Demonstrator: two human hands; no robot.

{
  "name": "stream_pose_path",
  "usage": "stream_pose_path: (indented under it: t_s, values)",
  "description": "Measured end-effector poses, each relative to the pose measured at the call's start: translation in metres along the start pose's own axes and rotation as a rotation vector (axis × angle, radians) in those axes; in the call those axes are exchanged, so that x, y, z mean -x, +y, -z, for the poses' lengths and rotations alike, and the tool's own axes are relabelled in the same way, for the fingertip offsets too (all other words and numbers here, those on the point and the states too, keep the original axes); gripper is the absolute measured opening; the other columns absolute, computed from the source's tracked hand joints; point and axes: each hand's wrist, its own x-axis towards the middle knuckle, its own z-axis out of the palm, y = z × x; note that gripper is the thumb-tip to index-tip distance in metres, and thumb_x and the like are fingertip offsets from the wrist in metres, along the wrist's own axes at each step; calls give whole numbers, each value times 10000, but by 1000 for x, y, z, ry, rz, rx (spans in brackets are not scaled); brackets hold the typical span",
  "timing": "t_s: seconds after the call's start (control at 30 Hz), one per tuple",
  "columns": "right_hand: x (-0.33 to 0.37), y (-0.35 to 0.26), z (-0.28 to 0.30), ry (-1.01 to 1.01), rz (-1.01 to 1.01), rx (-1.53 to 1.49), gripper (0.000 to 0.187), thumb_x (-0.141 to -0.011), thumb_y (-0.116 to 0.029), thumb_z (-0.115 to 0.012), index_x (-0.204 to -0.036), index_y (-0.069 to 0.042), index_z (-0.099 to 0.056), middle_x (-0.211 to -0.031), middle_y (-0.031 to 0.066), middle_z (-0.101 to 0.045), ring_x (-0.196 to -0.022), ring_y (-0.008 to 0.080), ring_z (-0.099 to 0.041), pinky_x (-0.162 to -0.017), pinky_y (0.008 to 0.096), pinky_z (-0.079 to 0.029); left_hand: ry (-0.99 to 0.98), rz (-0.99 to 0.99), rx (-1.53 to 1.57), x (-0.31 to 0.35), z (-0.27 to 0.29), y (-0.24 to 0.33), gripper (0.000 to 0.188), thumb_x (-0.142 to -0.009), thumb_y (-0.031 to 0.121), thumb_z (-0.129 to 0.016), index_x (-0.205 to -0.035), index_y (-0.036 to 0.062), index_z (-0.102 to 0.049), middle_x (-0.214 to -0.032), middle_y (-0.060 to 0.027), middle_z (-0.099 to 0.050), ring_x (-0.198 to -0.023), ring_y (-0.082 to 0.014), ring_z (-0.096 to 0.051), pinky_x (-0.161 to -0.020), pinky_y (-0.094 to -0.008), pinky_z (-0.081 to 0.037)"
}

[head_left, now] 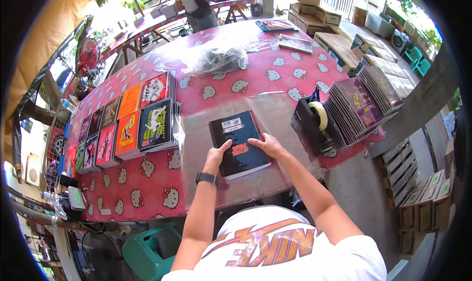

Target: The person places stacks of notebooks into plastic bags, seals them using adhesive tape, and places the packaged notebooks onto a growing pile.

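Note:
Both my hands grip a dark spiral notebook (239,159) by its two side edges, over a clear plastic sheet (201,182) on the pink table. The notebook has a black and blue cover, red lettering and a white label near its far end. My left hand (220,154), with a dark watch on its wrist, has its thumb on the left edge. My right hand (268,146) rests its thumb on the cover from the right edge. Both sets of fingers are mostly hidden beneath the notebook. Right of it stands a black tape dispenser (312,124) with a pale tape roll.
Stacks of colourful notebooks (129,132) fill the table's left side. More spiral notebooks (361,106) stand in a row at right. Crumpled clear plastic (216,60) lies farther back. A green stool (147,251) is at lower left; cartons (339,50) sit behind right. Another person (196,6) stands far off.

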Motion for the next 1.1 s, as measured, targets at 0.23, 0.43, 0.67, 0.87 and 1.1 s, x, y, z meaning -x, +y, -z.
stream_pose_path:
  t_s: [0.23, 0.43, 0.67, 0.87, 1.1]
  values:
    - [19, -6, -19, -47, -74, 55, 911, -681, -715, -560, -1134, 73, -499, -1123, 266, -555, -1076, 345, -537, -900, 390, -412, 48, 40, 10, 47, 5, 13, 461, -747, 358, -723, -940, -49, -624, -802, -94, -654, -627, -174, -635, -562, -287, -518]
    - [20, -7, 30, 339, 107, 518, 491, -838, -376, -586, -1130, 16, -555, -1001, 203, -574, -954, 331, -562, -808, 365, -463, 60, 22, -54, 31, 18, 23, 455, -735, 364, -732, -911, -40, -624, -764, -78, -644, -604, -170, -626, -555, -285, -510]
    - [9, 62, 42, 601, 192, 683, 526, -743, -335, -681, -1152, -25, -569, -1042, 144, -509, -987, 311, -508, -815, 379, -454, 76, 48, -56, 22, 13, 23, 495, -707, 366, -755, -944, -46, -618, -814, -97, -648, -647, -181, -634, -582, -290, -512]
    - [2, 63, 49, 597, 144, 581, 426, -751, -297, -679, -1096, -56, -615, -963, 155, -542, -930, 306, -543, -794, 376, -461, 110, -127, -562, 8, 56, 11, 612, -768, 557, -624, -963, -23, -619, -891, -77, -644, -817, -155, -616, -721, -295, -481]
    - [-8, 60, 48, 656, 203, 595, 119, -740, -177, -660, -804, -78, -671, -856, 103, -580, -857, 277, -563, -738, 390, -479, -13, -159, -41, 2, 54, -15, 585, -916, 499, -403, -1161, -13, -543, -1108, -141, -577, -1025, -236, -536, -908, -339, -395]
